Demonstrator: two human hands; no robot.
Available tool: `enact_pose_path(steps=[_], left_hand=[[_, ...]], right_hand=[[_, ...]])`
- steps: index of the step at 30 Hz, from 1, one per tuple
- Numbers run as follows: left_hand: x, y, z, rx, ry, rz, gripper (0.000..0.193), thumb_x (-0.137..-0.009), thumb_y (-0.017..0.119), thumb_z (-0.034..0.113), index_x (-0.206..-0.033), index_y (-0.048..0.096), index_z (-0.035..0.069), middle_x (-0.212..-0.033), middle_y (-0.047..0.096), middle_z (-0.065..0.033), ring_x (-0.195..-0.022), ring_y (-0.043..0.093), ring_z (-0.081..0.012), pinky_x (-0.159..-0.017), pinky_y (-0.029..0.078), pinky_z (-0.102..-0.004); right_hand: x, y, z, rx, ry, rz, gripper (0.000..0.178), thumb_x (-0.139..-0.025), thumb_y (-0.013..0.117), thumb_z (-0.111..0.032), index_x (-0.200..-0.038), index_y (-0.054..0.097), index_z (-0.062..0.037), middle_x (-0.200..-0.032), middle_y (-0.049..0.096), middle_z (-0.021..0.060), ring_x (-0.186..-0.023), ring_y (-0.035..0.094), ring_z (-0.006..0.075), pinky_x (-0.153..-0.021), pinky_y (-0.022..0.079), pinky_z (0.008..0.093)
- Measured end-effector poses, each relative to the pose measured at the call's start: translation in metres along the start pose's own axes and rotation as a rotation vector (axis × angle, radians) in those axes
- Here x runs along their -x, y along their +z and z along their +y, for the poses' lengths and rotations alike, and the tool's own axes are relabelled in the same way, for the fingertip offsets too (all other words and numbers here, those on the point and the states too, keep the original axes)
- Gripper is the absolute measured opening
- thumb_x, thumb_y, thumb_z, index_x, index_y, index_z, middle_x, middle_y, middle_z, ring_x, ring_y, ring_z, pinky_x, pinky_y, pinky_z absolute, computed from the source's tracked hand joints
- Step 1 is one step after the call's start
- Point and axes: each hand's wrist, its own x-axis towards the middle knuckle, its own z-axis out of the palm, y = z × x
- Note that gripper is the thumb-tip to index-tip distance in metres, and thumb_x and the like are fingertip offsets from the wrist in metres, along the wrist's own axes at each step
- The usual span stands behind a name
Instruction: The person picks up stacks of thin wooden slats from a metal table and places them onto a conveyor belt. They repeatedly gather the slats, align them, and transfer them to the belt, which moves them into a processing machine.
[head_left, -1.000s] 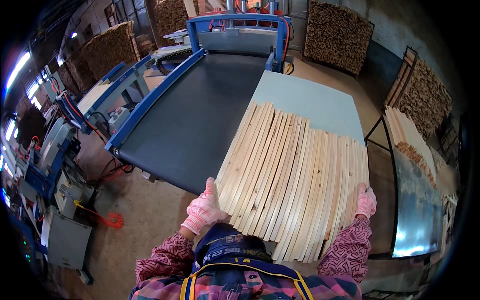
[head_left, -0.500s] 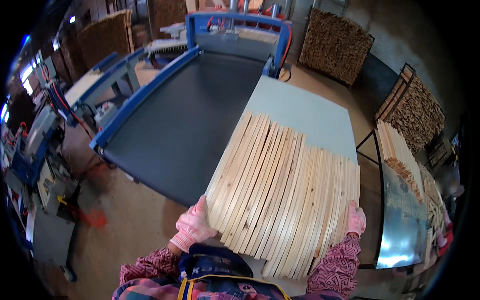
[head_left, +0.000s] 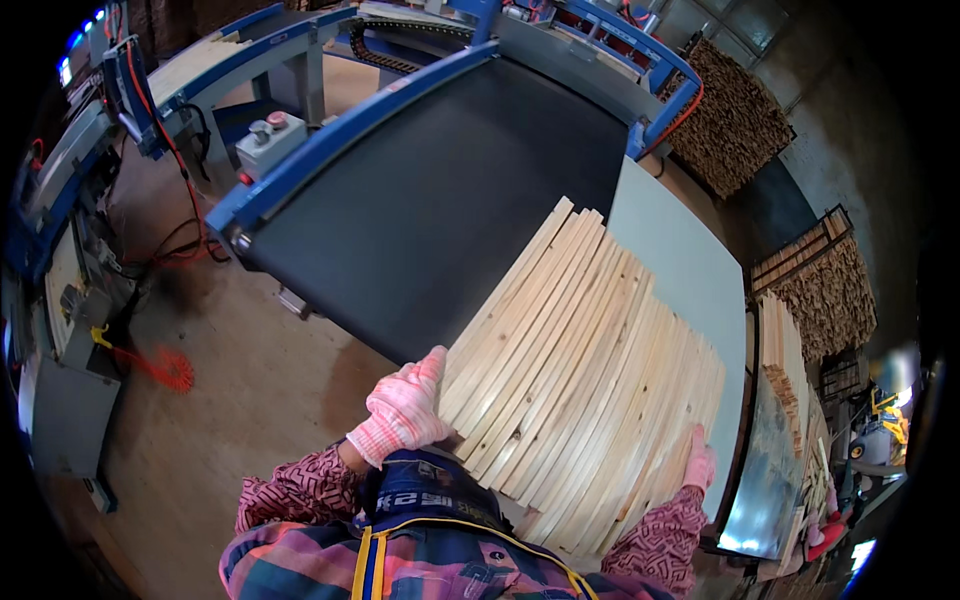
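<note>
A wide row of pale wooden strips (head_left: 575, 370) lies side by side in front of me, with uneven ends. My left hand (head_left: 405, 408), in a pink-and-white glove, grips its near left edge, thumb pointing up along the outermost strip. At the right edge my right hand (head_left: 700, 462), gloved alike, presses against the last strips; its lower fingers are hidden. Under the row's right part is a pale grey-green board (head_left: 685, 240). The row's left part reaches over the black conveyor belt (head_left: 430, 190).
A blue machine frame (head_left: 350, 130) borders the belt, with a control box (head_left: 270, 143) on its left side. Stacked wood (head_left: 728, 115) stands at the back right. More strips (head_left: 782, 350) lie on a shiny metal table (head_left: 760, 510) to the right. A coiled red hose (head_left: 175, 370) hangs at left.
The row of strips has shifted left across the board, so its left side now overlaps the black belt. Both hands have moved along with it, and my view has turned.
</note>
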Motion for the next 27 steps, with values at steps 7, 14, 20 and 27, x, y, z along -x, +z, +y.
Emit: enact_pose_path(steps=[7,14,20,27], left_hand=[[-0.038,-0.140,-0.152,-0.003,-0.053,0.367,0.100,-0.049,0.086,0.033,-0.136,0.045,0.007,-0.118,0.062,-0.0171,-0.109,0.061,-0.0327,-0.090,0.051,-0.0386],[-0.059,-0.205,-0.263,-0.007,-0.293,0.540,0.071,-0.070,0.070,0.012,-0.138,0.048,0.021,-0.131,0.058,-0.0104,-0.120,0.056,-0.0291,-0.100,0.044,-0.0361],[-0.048,-0.124,-0.251,0.683,0.074,0.972,0.068,-0.082,0.062,0.005,-0.146,0.036,0.003,-0.148,0.039,-0.0155,-0.133,0.040,-0.0276,-0.111,0.031,-0.0369],[0.008,0.104,-0.172,0.611,0.073,0.346,0.055,-0.096,0.052,0.026,-0.143,0.038,0.002,-0.144,0.039,-0.0187,-0.127,0.045,-0.0303,-0.106,0.037,-0.0395]], right_hand=[[0.077,0.053,-0.214,-0.238,-0.310,-0.191,0.089,-0.077,0.045,-0.080,-0.110,0.068,-0.0007,-0.119,0.062,0.0274,-0.116,0.055,0.0393,-0.097,0.040,0.0466],[0.168,0.080,-0.324,-0.377,-0.405,-0.332,0.069,-0.083,0.060,-0.059,-0.130,0.057,-0.0081,-0.124,0.063,0.0161,-0.112,0.059,0.0319,-0.098,0.042,0.0379],[0.160,0.120,-0.277,-0.763,-0.664,-0.472,0.048,-0.090,0.059,-0.042,-0.122,0.063,-0.0079,-0.121,0.064,0.0107,-0.113,0.057,0.0229,-0.100,0.041,0.0330],[0.241,0.125,-0.155,-1.010,-0.797,-0.278,0.057,-0.095,0.056,-0.043,-0.138,0.050,-0.0066,-0.137,0.053,0.0170,-0.129,0.048,0.0306,-0.109,0.037,0.0377]])
